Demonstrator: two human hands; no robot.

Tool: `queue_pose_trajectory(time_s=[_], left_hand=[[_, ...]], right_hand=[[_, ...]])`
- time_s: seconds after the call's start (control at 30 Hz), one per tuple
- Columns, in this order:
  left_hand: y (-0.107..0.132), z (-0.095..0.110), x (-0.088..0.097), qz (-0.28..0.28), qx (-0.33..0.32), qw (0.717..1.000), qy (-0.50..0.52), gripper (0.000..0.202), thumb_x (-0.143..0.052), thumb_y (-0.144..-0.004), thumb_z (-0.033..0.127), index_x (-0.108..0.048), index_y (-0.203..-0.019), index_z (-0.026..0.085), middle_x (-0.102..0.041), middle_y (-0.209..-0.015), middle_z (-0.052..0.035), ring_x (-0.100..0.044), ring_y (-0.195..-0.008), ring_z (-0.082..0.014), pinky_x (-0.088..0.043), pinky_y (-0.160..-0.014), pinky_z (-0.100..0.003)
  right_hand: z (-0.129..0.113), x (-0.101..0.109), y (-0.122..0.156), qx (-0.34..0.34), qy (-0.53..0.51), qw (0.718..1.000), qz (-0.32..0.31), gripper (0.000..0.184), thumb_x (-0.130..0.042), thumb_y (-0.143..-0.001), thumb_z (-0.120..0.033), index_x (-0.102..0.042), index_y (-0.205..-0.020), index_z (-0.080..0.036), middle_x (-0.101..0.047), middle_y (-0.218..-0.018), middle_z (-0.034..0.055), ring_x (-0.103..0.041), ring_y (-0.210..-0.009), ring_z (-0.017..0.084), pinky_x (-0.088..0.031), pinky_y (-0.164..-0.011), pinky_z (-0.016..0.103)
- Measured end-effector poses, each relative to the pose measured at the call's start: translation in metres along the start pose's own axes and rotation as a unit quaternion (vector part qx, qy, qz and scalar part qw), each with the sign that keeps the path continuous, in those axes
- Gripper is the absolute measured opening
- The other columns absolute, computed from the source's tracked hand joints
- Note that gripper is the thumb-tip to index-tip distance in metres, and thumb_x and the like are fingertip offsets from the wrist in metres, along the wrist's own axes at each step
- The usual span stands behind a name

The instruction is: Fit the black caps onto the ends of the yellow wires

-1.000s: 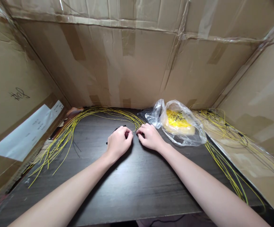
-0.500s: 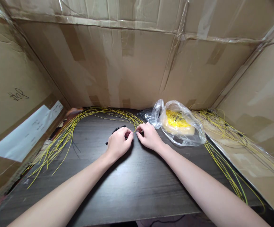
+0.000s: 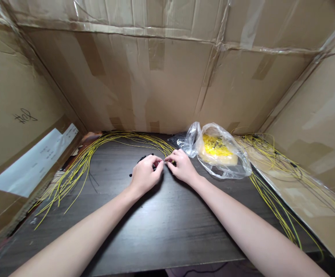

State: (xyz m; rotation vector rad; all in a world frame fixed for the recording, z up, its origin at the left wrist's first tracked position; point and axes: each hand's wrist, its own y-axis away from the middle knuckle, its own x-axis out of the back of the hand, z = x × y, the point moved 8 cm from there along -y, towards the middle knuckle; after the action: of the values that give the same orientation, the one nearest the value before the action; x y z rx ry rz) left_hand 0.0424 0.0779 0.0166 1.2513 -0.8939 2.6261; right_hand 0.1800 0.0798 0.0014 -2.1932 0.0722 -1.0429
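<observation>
My left hand (image 3: 146,180) is closed around a small black part with short black wires (image 3: 142,158) sticking out on both sides, though the part itself is mostly hidden by my fingers. My right hand (image 3: 182,167) pinches the end of a thin yellow wire (image 3: 168,159) between finger and thumb, with the tip held up against the black part. My fingertips are almost touching. A long loose bundle of yellow wires (image 3: 89,157) curves across the table's far left, just beyond my hands.
The dark wood table (image 3: 167,227) is walled by taped cardboard (image 3: 144,84). A clear plastic bag (image 3: 222,161) holding yellow pieces sits far right. More yellow wires (image 3: 277,200) lie over a cardboard sheet (image 3: 309,196) on the right. A white paper label (image 3: 31,161) is on the left wall.
My hands have drawn closer together, and the yellow wire end in my right fingers now meets the black part in my left hand.
</observation>
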Motion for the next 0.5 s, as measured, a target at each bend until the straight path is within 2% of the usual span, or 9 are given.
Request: queue_pose_trajectory(time_s=[0.13, 0.23, 0.37, 0.5], left_hand=[[-0.014, -0.011, 0.016, 0.072, 0.023, 0.997, 0.009, 0.019, -0.053, -0.090, 0.031, -0.068, -0.086, 0.020, -0.068, -0.087, -0.0029, -0.060, -0.070, -0.0162, -0.048, -0.070, -0.029], [-0.043, -0.018, 0.024, 0.081, 0.009, 0.997, -0.018, 0.019, -0.054, -0.089, 0.029, -0.068, -0.090, 0.018, -0.068, -0.094, -0.0057, -0.064, -0.086, -0.0196, -0.050, -0.081, -0.031], [-0.094, -0.028, 0.019, 0.019, -0.044, 0.993, -0.108, 0.033, -0.051, -0.090, 0.035, -0.069, -0.111, 0.015, -0.067, -0.114, -0.0111, -0.062, -0.105, -0.0257, -0.047, -0.095, -0.037], [-0.122, -0.037, -0.008, -0.105, -0.120, 0.975, -0.157, 0.043, -0.046, -0.093, 0.038, -0.066, -0.123, 0.016, -0.065, -0.124, -0.0113, -0.060, -0.115, -0.0268, -0.044, -0.102, -0.038]], right_hand=[[-0.001, 0.002, 0.000, -0.003, -0.001, 1.000, 0.006, 0.011, -0.063, -0.085, -0.014, -0.072, -0.088, -0.019, -0.063, -0.084, 0.0059, -0.052, -0.086, 0.021, -0.044, -0.081, 0.035], [-0.001, 0.002, 0.000, -0.005, 0.004, 1.000, 0.004, 0.010, -0.063, -0.085, -0.016, -0.072, -0.088, -0.019, -0.064, -0.085, 0.0059, -0.053, -0.087, 0.022, -0.044, -0.082, 0.036], [0.002, 0.001, -0.001, -0.016, 0.003, 1.000, 0.001, 0.010, -0.063, -0.085, -0.016, -0.071, -0.089, -0.019, -0.065, -0.085, 0.0049, -0.054, -0.086, 0.021, -0.044, -0.081, 0.036], [0.002, 0.000, -0.002, -0.019, -0.001, 1.000, -0.001, 0.009, -0.063, -0.084, -0.015, -0.070, -0.088, -0.019, -0.065, -0.084, 0.0041, -0.054, -0.086, 0.021, -0.044, -0.081, 0.035]])
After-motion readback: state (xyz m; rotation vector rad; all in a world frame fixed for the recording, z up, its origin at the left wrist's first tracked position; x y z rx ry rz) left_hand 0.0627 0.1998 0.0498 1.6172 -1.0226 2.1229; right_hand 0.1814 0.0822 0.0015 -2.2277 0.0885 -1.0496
